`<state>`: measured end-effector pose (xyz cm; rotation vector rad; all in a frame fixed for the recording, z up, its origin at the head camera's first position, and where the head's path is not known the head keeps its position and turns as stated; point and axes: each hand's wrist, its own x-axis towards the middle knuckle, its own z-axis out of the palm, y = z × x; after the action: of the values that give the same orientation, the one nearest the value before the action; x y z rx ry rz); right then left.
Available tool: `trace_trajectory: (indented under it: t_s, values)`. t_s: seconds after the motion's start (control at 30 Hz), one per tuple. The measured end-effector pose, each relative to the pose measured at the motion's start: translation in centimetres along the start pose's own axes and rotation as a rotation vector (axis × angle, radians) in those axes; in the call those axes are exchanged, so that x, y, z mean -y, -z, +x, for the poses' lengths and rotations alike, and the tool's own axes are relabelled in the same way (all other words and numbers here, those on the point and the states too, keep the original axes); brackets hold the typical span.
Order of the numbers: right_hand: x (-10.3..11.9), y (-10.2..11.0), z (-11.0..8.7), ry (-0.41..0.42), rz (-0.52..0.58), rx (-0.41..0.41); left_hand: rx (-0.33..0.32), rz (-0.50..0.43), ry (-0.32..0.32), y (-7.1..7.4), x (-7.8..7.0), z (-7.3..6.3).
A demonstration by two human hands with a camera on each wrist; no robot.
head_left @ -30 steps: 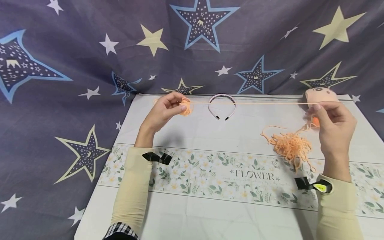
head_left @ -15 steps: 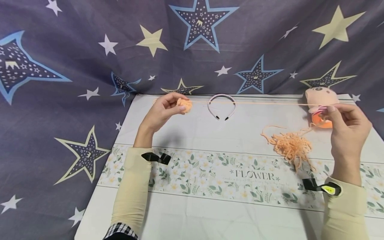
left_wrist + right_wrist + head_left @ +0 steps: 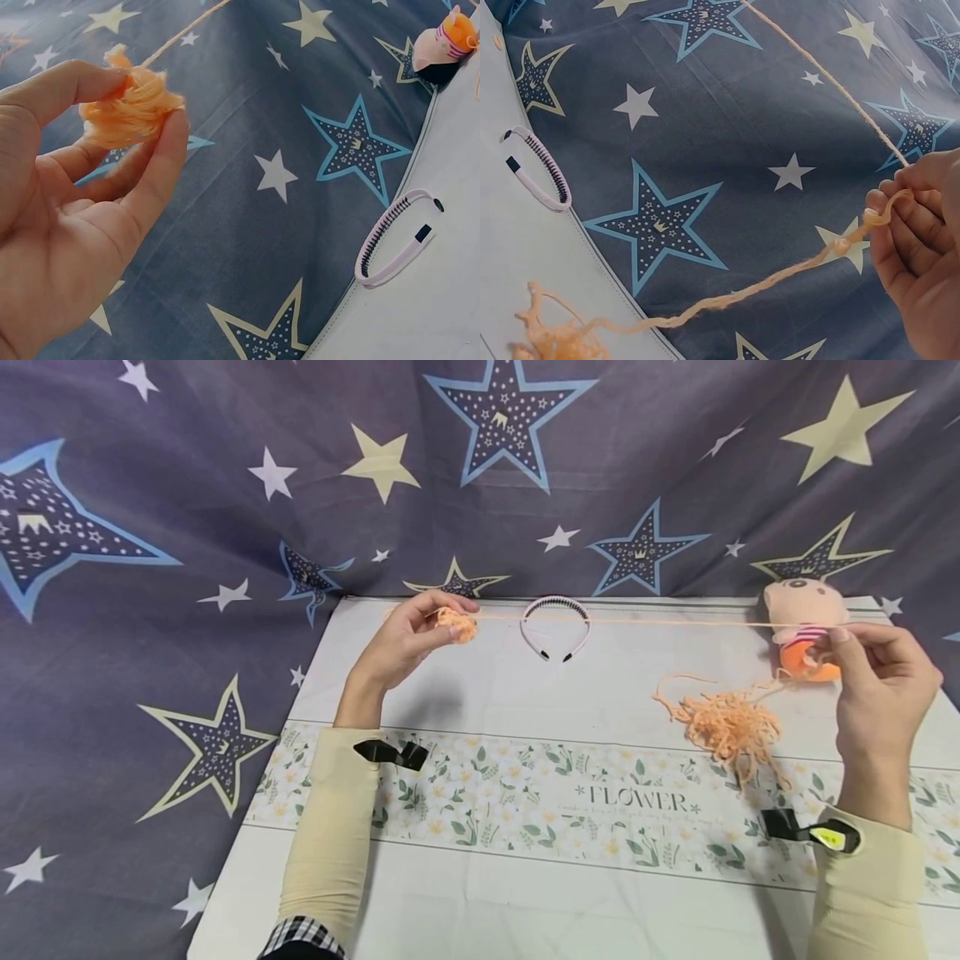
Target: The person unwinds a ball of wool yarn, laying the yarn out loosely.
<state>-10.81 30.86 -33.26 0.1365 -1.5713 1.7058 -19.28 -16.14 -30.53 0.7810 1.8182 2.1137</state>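
My left hand (image 3: pixel 408 639) pinches a small wound ball of orange yarn (image 3: pixel 135 112) between thumb and fingers, raised over the back left of the table. From that ball a single strand (image 3: pixel 660 622) runs taut across to my right hand (image 3: pixel 885 685). There the thumb and forefinger pinch the strand, as the right wrist view shows. Below the right hand a slack, kinked length (image 3: pixel 735 298) hangs down to a loose heap of orange yarn (image 3: pixel 731 727) on the table.
A pink headband (image 3: pixel 527 631) with black tips lies at the table's back edge. Behind the right hand sits a plush toy (image 3: pixel 802 606) with an orange lower part. A star-printed curtain (image 3: pixel 480 527) rises behind the table (image 3: pixel 487 902).
My right hand has moved to the right, drawing the strand out longer. The yarn ball has turned within the left fingers, while the left arm has stayed in place.
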Motion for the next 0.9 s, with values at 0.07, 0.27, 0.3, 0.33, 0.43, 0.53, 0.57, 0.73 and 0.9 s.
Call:
trace_trajectory:
  t_s: [0.07, 0.27, 0.3, 0.33, 0.43, 0.53, 0.57, 0.73, 0.9]
  values:
    - [0.0, 0.2, 0.0, 0.003, -0.011, -0.004, -0.004, 0.005, -0.004, 0.0, 0.0, 0.0]
    - [0.2, 0.6, 0.2, 0.021, -0.016, -0.028, -0.024, 0.041, 0.003, 0.0, 0.0, -0.1]
    - [0.2, 0.7, 0.2, 0.019, -0.001, -0.035, -0.024, 0.053, 0.004, 0.0, 0.0, -0.2]
    - [0.2, 0.7, 0.2, 0.015, 0.025, -0.045, -0.023, 0.066, 0.004, 0.1, 0.0, -0.2]
    - [0.1, 0.9, 0.3, -0.005, 0.074, -0.075, -0.017, 0.099, 0.001, 0.2, 0.1, -0.3]
    - [0.2, 1.2, 0.5, -0.045, 0.097, -0.105, 0.001, 0.110, 0.000, 0.4, 0.2, -0.3]
    - [0.3, 1.3, 0.5, -0.056, 0.096, -0.114, 0.006, 0.107, 0.001, 0.5, 0.2, -0.4]
    - [0.4, 2.0, 0.7, -0.090, 0.165, -0.169, 0.004, 0.077, -0.001, 0.6, 0.3, -0.4]
    - [0.2, 2.8, 0.8, -0.089, 0.179, -0.191, -0.034, 0.056, -0.015, 0.8, 0.3, -0.3]
